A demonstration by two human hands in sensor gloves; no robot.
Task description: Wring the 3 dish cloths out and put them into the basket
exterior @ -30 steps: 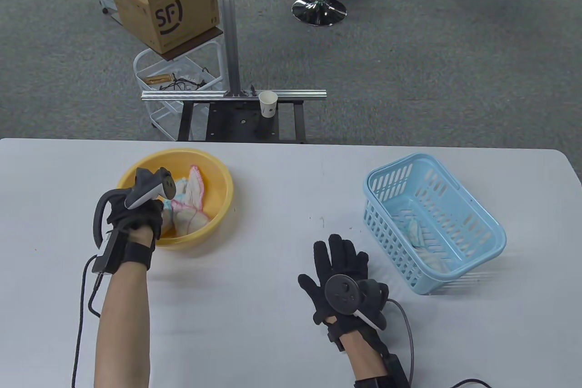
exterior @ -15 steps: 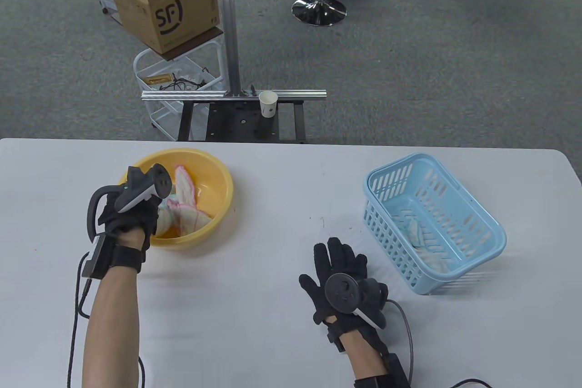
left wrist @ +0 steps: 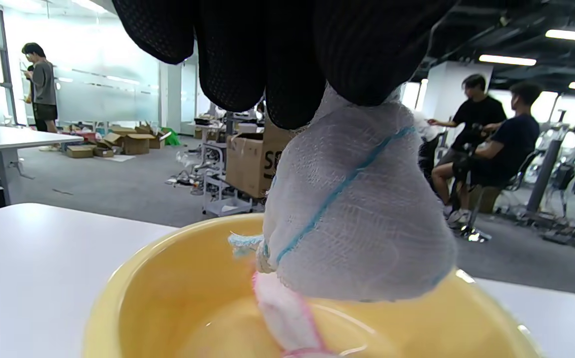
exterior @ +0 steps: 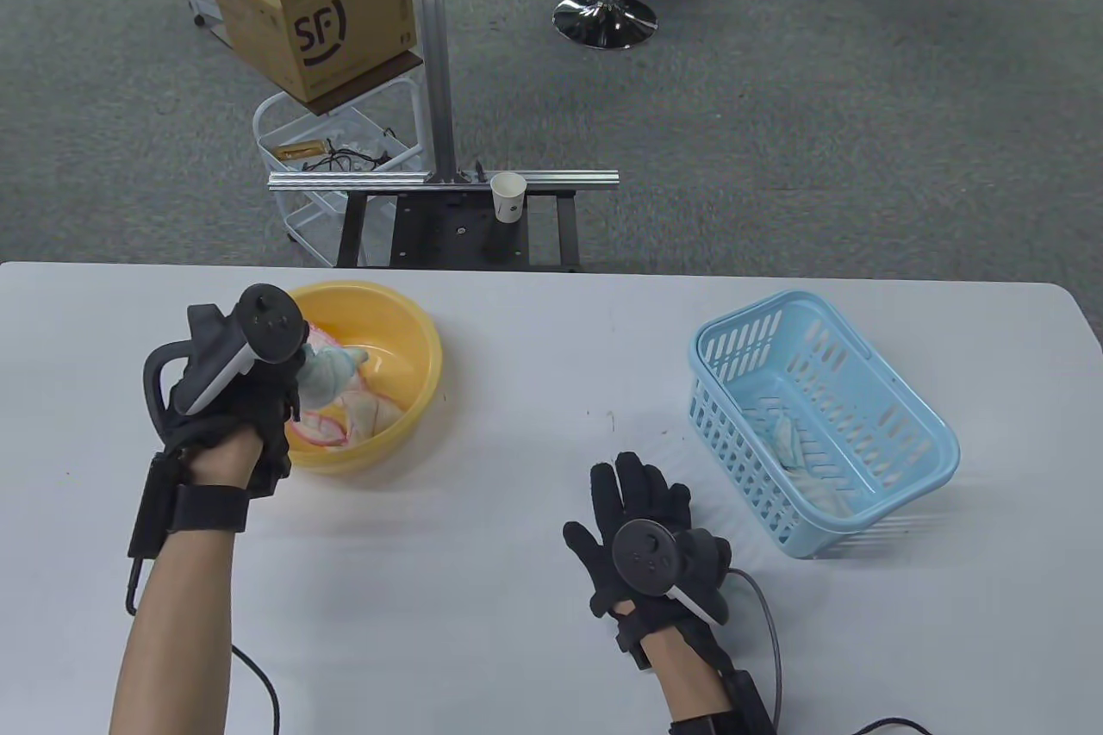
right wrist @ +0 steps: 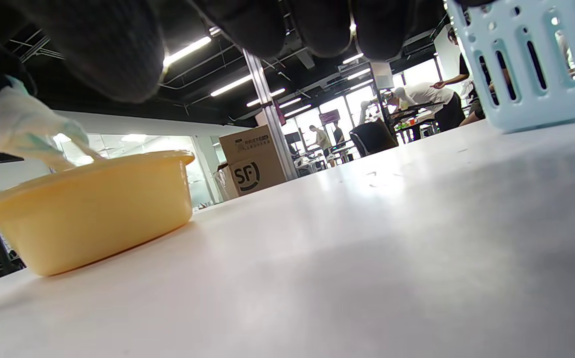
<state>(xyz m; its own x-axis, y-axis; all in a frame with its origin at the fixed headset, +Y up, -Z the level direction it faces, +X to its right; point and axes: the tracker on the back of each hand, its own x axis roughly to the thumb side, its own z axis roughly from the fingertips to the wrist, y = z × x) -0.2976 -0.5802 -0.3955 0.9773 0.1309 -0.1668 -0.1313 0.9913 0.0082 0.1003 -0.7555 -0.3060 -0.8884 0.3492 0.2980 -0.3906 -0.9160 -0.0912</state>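
My left hand (exterior: 258, 390) grips a white dish cloth with a blue edge (exterior: 326, 369) and holds it bunched above the yellow basin (exterior: 426, 364). In the left wrist view that cloth (left wrist: 357, 219) hangs from my fingers (left wrist: 267, 59) over the basin (left wrist: 133, 278). A pink-edged cloth (exterior: 345, 420) lies in the basin, one end trailing under the held cloth (left wrist: 287, 318). A third cloth (exterior: 797, 451) lies in the light blue basket (exterior: 926, 416) at the right. My right hand (exterior: 638, 502) rests flat on the table, fingers straight, left of the basket.
A white table (exterior: 534, 356) carries the basin and basket. Behind its far edge stand a metal frame with a paper cup (exterior: 508, 196), a cardboard box (exterior: 319, 3) on a white cart, and cables on the carpet. People sit in the background.
My left hand has lifted and drawn back to the left, pulling the blue-edged cloth up out of the basin. The pink-edged cloth has sunk back. My right hand has barely moved.
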